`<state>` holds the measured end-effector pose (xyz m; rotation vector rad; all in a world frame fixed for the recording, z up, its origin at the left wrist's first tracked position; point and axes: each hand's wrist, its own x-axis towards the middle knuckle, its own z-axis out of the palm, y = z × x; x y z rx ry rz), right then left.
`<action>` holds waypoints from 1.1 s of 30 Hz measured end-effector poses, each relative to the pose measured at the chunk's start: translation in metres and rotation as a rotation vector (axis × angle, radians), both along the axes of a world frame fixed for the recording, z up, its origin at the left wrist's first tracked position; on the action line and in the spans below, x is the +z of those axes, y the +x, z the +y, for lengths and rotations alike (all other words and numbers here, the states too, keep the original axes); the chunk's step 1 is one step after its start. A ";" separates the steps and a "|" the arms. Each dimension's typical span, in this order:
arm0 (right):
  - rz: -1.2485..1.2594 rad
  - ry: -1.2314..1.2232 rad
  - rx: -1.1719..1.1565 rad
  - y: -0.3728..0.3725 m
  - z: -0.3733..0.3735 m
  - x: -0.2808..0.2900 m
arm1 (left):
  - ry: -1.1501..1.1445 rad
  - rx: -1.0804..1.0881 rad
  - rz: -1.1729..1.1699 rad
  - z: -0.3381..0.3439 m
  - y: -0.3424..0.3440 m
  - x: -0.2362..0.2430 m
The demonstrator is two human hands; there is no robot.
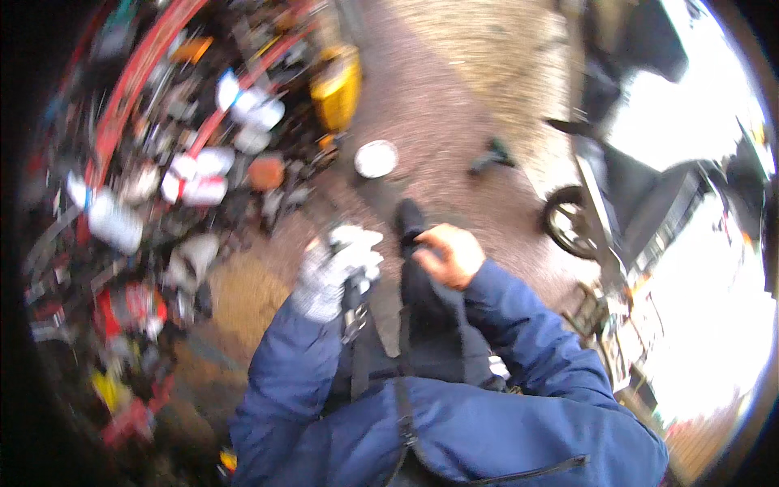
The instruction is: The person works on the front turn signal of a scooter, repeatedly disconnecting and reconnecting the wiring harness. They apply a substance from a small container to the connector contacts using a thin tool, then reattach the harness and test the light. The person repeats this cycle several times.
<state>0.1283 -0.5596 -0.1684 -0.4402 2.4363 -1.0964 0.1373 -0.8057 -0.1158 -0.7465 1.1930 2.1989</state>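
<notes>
My left hand [339, 264] wears a pale knitted glove and is held in front of my body with its fingers curled in. Whatever it grips, if anything, is hidden by the glove and the blur. Just below it hangs a dark strap with a metal buckle [355, 318]; whether the hand touches this I cannot tell. My right hand [451, 256] is bare and hovers over my right leg. Its thumb stands apart from the loosely bent fingers, and nothing shows between them. Dark blue sleeves cover both forearms.
Crowded red-edged shelving [130, 89] with bottles and parts fills the left. A yellow container [335, 88] stands at its end. Ahead on the reddish floor lie a round white lid-like thing [376, 158] and a dark green object [492, 157]. A scooter [641, 195] stands at the right.
</notes>
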 end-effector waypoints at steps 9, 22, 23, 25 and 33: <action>-0.068 0.104 -0.534 0.132 0.141 0.174 | 0.065 -0.441 0.134 0.142 -0.001 0.154; 0.101 -0.111 -1.024 0.208 0.385 0.241 | -0.038 -0.808 0.125 0.445 0.019 0.252; 0.056 -0.197 -1.083 0.211 0.410 0.244 | -0.024 -0.835 0.122 0.471 0.018 0.252; 0.078 -0.215 -1.122 0.215 0.458 0.252 | -0.072 -0.814 0.140 0.518 0.024 0.255; -0.001 -0.388 -1.177 0.208 0.581 0.270 | 0.017 -0.784 0.200 0.636 0.016 0.255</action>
